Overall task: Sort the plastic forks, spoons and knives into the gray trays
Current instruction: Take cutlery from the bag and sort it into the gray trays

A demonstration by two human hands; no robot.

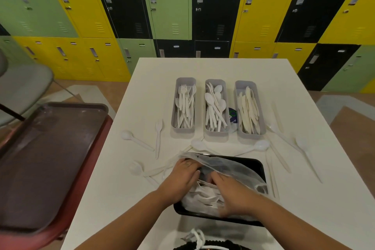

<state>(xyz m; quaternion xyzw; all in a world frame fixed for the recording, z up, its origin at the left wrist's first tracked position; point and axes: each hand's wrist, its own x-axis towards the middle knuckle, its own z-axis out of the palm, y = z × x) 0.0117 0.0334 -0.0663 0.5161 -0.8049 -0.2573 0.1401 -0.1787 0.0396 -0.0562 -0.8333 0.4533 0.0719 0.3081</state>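
Three gray trays stand side by side on the white table: the left tray holds forks, the middle tray spoons, the right tray knives. Loose white cutlery lies around them, such as a fork and spoons. A black tray at the front holds a clear plastic bag with more white cutlery. My left hand grips the bag's left edge. My right hand reaches into the bag among the cutlery; what its fingers hold is hidden.
A dark brown tray lies on a red chair to the left of the table. A gray chair stands behind it. Colored lockers fill the back wall. A small blue-and-green object sits between the middle and right trays.
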